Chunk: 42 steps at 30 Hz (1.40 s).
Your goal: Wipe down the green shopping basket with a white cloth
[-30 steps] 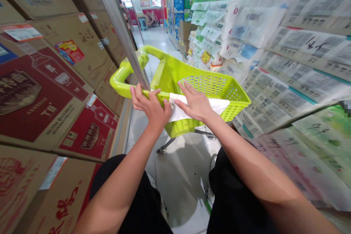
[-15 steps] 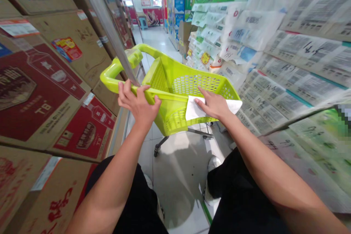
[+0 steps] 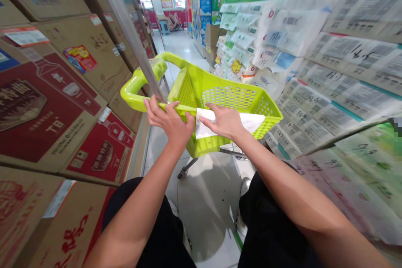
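Observation:
A lime-green shopping cart (image 3: 204, 150) stands in front of me, side on, its handle toward the left. My left hand (image 3: 172, 120) grips the near rim close to the handle, fingers over the edge and thumb on the near side. A white cloth (image 3: 253, 122) is draped over the near rim and hangs down the outer side. On this cloth lies my right hand (image 3: 225, 121), closed over it and the rim, with its thumb toward my left hand. The part under my palm is hidden. The basket's visible inside holds nothing I can make out.
A metal pole (image 3: 128, 29) rises close to the handle. Stacked cartons (image 3: 103, 150) line the left side; packs of tissue paper (image 3: 339, 79) with handwritten prices are piled on the right. Tiled floor (image 3: 201, 205) runs down the aisle, with a blue stool (image 3: 163, 27) far back.
My right hand has slid left along the rim with the cloth, closer to my left hand. The left hand still holds the rim; the view has shifted slightly.

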### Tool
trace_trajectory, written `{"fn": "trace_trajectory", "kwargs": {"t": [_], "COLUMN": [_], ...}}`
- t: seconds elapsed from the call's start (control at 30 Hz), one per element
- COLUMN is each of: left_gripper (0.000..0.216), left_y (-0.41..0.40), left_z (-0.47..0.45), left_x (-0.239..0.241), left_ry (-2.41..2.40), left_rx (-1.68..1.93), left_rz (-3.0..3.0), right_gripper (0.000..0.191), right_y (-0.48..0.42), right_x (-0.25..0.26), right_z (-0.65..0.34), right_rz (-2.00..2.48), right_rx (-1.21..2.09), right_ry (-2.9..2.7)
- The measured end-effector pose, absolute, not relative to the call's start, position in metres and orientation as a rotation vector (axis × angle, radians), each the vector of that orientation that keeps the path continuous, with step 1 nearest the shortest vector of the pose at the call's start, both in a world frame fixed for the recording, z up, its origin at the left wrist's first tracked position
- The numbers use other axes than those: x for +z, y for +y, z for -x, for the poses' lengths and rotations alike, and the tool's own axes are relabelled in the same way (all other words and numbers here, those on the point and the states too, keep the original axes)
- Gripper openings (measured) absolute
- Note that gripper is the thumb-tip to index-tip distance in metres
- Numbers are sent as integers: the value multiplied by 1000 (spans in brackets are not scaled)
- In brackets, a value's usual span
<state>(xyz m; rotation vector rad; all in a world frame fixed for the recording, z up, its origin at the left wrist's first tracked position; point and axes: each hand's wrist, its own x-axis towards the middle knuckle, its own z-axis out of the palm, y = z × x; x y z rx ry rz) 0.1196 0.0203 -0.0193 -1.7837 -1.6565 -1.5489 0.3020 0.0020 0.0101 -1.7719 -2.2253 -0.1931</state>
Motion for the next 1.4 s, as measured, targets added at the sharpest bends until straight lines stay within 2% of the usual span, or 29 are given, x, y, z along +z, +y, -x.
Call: {"fn": "trace_trajectory", "kwargs": {"t": [0.23, 0.63, 0.9, 1.1, 1.4], "left_gripper": [41, 42, 39, 38, 41], "left_y": [28, 43, 19, 15, 36], "left_z": [-104, -90, -119, -114, -83], "left_x": [-18, -16, -17, -21, -8], "left_ry": [-1692, -1629, -1542, -1572, -1783], "left_rx": [-1525, -1609, -1709, -1607, -1574], "left_rz": [1788, 1785, 1814, 1812, 1749], "right_gripper": [77, 87, 90, 88, 89], "right_y": [5, -3, 2, -1, -2], "right_x": [11, -3, 9, 16, 0], "right_z": [-298, -369, -320, -284, -337], "right_rz": [1791, 2074, 1990, 1931, 2114], "right_rx": [-210, -249, -214, -234, -239], "right_ry": [-2265, -2228, -2205, -2193, -2172]}}
